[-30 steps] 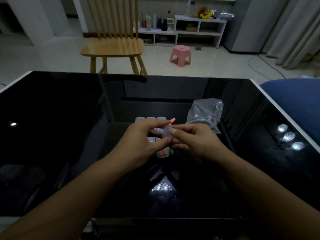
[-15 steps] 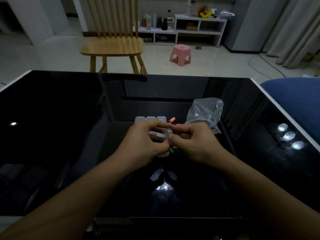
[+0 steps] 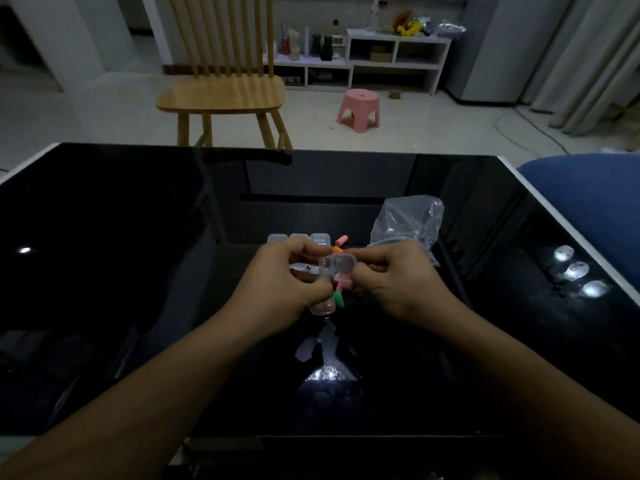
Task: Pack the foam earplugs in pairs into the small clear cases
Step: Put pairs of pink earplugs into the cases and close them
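— Head view, then: what are the hands doing over that black table (image 3: 104,271)?

— Both meet at its middle. The left hand (image 3: 280,282) is closed around a small clear case (image 3: 327,289), and the right hand (image 3: 394,278) pinches the case's round clear lid (image 3: 343,266) between thumb and fingers. Something pink shows inside the case.

— And the loose earplugs?

— A green earplug (image 3: 339,299) lies just under the case, a pink earplug (image 3: 341,240) and an orange earplug (image 3: 336,249) just beyond the fingers. A row of empty cases (image 3: 298,238) sits behind the left hand, and a crumpled plastic bag (image 3: 408,230) lies beside the right.

— Room to move?

— Plenty. The glossy top is bare to the left and near side; its white edge (image 3: 554,209) runs down the right, with a blue cushion (image 3: 588,195) past it. Beyond the far edge stand a wooden chair (image 3: 225,95) and a pink stool (image 3: 358,110), well apart.

— Any writing?

— None I can read; the bottles on the far shelf (image 3: 394,46) are too small.
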